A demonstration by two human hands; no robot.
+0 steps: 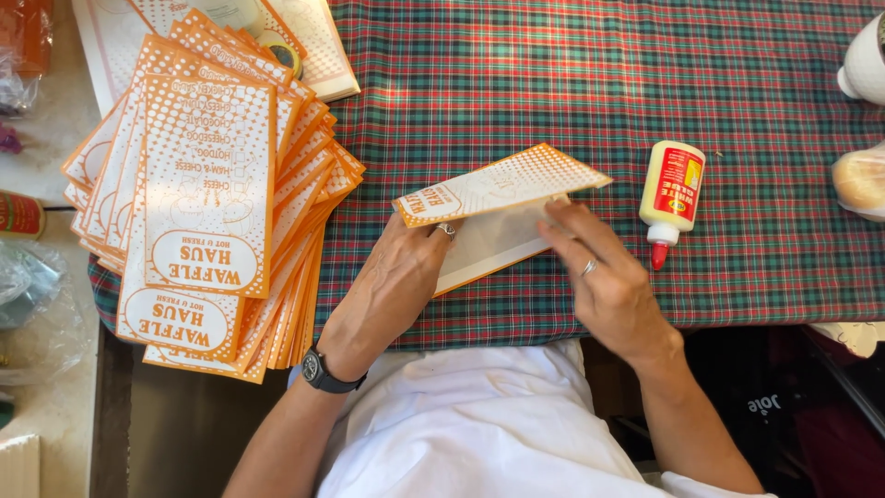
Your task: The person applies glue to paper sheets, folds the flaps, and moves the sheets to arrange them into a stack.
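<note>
An orange-and-white printed paper sleeve point(502, 189) lies half folded on the plaid tablecloth point(553, 83). My left hand point(392, 286), with a ring and a black wristwatch, grips its left end, thumb tucked under the raised flap. My right hand point(604, 277), also ringed, presses its fingertips on the white inner panel near the fold. A small glue bottle point(671, 198) with a red tip lies on the cloth just right of my right hand.
A fanned stack of matching orange sleeves point(207, 184) covers the table's left edge. More flat sheets point(313, 46) lie behind it. A white rounded object point(865, 60) and a pale one point(859, 180) sit at the far right. Plastic bags point(28, 295) crowd the left counter.
</note>
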